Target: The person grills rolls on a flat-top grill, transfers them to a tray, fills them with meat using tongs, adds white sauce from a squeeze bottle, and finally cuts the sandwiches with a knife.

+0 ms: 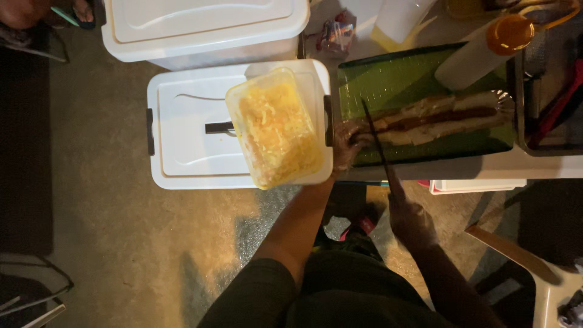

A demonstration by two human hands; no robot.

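A long split bread roll (438, 116) with a dark filling lies on a green cutting board (395, 79). My left hand (347, 143), in a thin clear glove, rests on the near end of the roll. My right hand (412, 220), also gloved, grips a long dark knife (376, 143) whose blade reaches up across the roll's near end. A clear tub of shredded yellow food (274, 127) sits on a white lidded bin (182, 130) to the left of the board.
A second white bin (200, 27) stands behind the first. A white squeeze bottle with an orange cap (480, 51) lies at the board's far corner. A metal tray with red tongs (549, 115) is at right. A pale chair (546, 279) stands lower right.
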